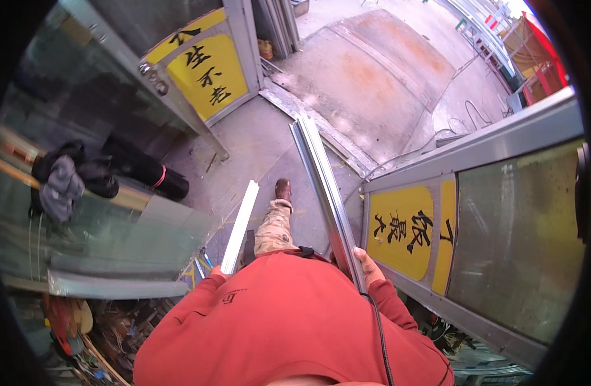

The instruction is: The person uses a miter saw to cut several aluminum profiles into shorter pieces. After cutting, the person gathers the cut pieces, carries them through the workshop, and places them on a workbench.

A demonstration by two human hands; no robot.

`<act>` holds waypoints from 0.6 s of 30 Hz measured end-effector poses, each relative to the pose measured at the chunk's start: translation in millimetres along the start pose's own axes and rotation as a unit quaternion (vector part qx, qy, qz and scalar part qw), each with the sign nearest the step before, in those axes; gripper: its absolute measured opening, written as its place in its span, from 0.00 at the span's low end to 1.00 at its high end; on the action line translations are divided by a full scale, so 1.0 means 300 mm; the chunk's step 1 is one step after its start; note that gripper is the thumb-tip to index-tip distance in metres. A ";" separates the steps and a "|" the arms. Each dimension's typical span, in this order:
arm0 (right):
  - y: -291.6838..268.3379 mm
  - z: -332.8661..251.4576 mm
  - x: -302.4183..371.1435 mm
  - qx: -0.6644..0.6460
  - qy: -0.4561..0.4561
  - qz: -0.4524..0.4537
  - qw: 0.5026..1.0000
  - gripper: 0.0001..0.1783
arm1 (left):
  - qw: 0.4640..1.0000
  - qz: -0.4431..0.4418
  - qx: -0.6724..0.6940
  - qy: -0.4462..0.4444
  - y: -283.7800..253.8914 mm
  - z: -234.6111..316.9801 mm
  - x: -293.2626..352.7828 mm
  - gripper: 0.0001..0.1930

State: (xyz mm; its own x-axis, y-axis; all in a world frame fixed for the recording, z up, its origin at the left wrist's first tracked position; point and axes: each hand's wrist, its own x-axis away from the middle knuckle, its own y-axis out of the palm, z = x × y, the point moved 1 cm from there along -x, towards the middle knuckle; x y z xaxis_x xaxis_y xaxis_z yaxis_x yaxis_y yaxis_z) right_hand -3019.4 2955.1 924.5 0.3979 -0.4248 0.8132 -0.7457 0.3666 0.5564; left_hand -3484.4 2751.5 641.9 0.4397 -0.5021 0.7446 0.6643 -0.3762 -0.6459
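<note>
My right hand is wrapped round the near end of a long silver metal profile, which slants forward toward the doorway. A white profile strip, shorter in view, points ahead from my left hand. Most of the left hand is hidden behind my red sleeve and the strip, with only a little of it showing where it grips. The two lengths stay apart, one on each side of my forward leg. A black cord hangs down my right side.
Glass doors with yellow panels flank the doorway. Its metal sill crosses ahead, with rusty plates outside. At left, a glass-topped bench bears a black roll and a grey cloth. Cables lie outside at right.
</note>
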 end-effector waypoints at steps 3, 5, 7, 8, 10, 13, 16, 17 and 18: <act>0.055 -0.201 -0.161 -0.031 0.039 -0.073 0.996 0.31 | 0.999 -0.030 -0.036 -0.002 -0.210 0.329 -0.110 0.28; 0.188 -0.345 -0.192 -0.044 0.024 -0.085 0.995 0.32 | 0.997 -0.044 -0.045 0.041 -0.312 0.494 -0.265 0.26; 0.232 -0.466 -0.251 -0.048 0.020 -0.086 0.995 0.33 | 0.993 -0.083 -0.030 0.081 -0.399 0.649 -0.423 0.24; 0.244 -0.520 -0.285 -0.051 0.015 -0.085 0.995 0.33 | 0.990 -0.106 -0.011 0.093 -0.456 0.767 -0.480 0.24; 0.267 -0.624 -0.343 -0.065 0.009 -0.066 0.996 0.36 | 0.993 -0.071 -0.037 0.086 -0.600 1.036 -0.542 0.26; 0.311 -0.810 -0.432 -0.058 -0.034 -0.081 0.994 0.35 | 0.989 -0.031 -0.055 0.131 -0.796 1.436 -0.651 0.28; 0.342 -1.016 -0.533 -0.050 -0.042 -0.147 0.987 0.38 | 0.985 -0.014 -0.044 0.167 -0.912 1.784 -0.783 0.29; 0.349 -1.097 -0.567 -0.047 -0.042 -0.140 0.988 0.39 | 0.984 -0.009 -0.031 0.174 -0.933 1.884 -0.840 0.29; 0.367 -1.180 -0.591 -0.042 -0.039 -0.133 0.989 0.40 | 0.984 -0.005 -0.016 0.179 -0.938 1.970 -0.892 0.29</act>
State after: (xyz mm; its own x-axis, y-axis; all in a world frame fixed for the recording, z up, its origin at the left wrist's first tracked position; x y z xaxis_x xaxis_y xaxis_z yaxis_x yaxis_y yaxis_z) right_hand -2982.8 3363.9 902.0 0.5288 -0.5769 0.6226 -0.5716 0.3003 0.7636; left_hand -3431.7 3452.0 723.6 0.1887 -0.7376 0.6483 0.6457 -0.4043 -0.6478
